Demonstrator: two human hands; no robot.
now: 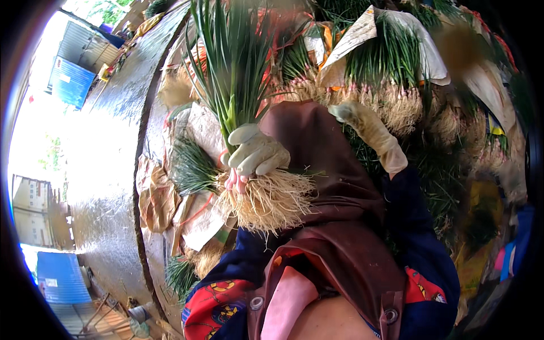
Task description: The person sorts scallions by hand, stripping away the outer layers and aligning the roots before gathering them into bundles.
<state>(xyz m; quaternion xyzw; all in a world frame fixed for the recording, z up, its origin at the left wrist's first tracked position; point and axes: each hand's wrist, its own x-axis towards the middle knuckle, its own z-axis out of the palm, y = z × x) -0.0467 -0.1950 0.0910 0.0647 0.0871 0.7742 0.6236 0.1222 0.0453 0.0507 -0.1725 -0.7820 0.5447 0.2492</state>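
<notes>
My left hand (258,154), in a pale rubber glove, is closed around a bunch of spring onions (231,85). Their long green leaves rise above the fist. Pinkish bulbs and a wide tuft of pale roots (266,198) stick out below it. To the right, my right hand (360,122), gloved too, is raised beside the brown apron (311,136) over my knees. Its fingers are curled together toward the left, and whatever they may hold is hidden.
More spring onions (388,54) lie in rows ahead and to the right, partly under white sacking (348,48). Another bundle (195,164) rests left of my left hand, near crumpled sacks (157,192). Farther left runs a wet grey pavement (110,187) with blue metal sheets (71,79) beyond.
</notes>
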